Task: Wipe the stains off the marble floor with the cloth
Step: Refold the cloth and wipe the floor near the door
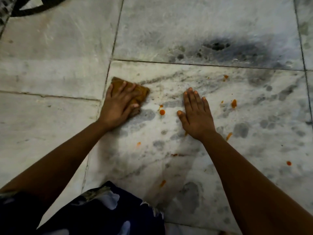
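A folded brown cloth [141, 93] lies on the white and grey marble floor [211, 150] near a tile joint. My left hand [117, 107] presses flat on top of it, fingers spread over the cloth. My right hand [196, 116] rests flat on the bare marble to the right, fingers together, holding nothing. Several orange stains dot the tile: a round drop [162, 112] between my hands, a blob [234, 103] to the right, and a smaller spot [288, 163] at the far right.
A dark sooty patch [218, 45] marks the tile further away. A black strap [33, 7] lies at the top left corner. My knee in dark blue patterned fabric [94, 211] is at the bottom.
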Demonstrator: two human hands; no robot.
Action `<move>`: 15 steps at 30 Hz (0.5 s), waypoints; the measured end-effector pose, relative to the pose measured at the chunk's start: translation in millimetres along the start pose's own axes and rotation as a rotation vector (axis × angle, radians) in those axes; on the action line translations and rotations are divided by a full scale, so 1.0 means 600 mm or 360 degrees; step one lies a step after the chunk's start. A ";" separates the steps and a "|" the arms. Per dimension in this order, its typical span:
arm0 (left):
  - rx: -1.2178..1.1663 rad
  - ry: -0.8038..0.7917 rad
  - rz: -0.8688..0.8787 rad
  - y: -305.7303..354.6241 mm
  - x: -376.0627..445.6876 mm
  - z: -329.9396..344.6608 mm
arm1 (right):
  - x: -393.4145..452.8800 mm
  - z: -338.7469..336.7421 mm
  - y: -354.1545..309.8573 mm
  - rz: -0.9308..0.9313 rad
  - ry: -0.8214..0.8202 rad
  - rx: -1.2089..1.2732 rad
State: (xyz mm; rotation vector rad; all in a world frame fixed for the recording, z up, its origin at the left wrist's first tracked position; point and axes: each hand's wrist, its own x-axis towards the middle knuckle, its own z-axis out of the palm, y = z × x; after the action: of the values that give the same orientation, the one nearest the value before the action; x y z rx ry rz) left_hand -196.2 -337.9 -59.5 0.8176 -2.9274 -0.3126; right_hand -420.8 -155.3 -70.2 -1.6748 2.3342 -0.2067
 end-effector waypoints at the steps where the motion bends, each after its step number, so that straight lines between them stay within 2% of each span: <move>1: -0.0018 0.0041 -0.0128 -0.006 0.023 -0.004 | 0.001 -0.001 0.000 0.0003 -0.0007 -0.0002; 4: -0.0092 0.0112 -0.0541 -0.005 0.109 -0.017 | 0.000 -0.004 0.000 0.0013 -0.0030 -0.0019; 6: -0.0122 0.0044 -0.0622 0.016 0.153 -0.017 | 0.005 -0.005 0.001 0.0025 -0.0092 -0.0003; 8: -0.0127 -0.0070 -0.0495 0.067 0.163 -0.009 | 0.007 -0.011 0.002 0.0032 -0.0142 0.0064; 12: -0.0040 -0.0219 -0.0032 0.185 0.071 0.023 | -0.009 -0.031 0.007 0.0081 -0.0101 0.0697; 14: 0.0066 -0.0225 0.0246 0.185 0.019 0.033 | -0.040 -0.038 0.016 0.0076 -0.0019 0.0749; 15: 0.0105 -0.0214 0.0292 0.172 0.014 0.035 | -0.059 -0.040 0.025 0.0078 0.0012 0.0711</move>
State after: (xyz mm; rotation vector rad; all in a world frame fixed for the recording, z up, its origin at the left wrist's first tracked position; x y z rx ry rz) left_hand -258.1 -252.2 -57.1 0.5491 -3.1244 -0.2675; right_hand -430.7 -118.1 -46.6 -1.3955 2.1251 -0.6695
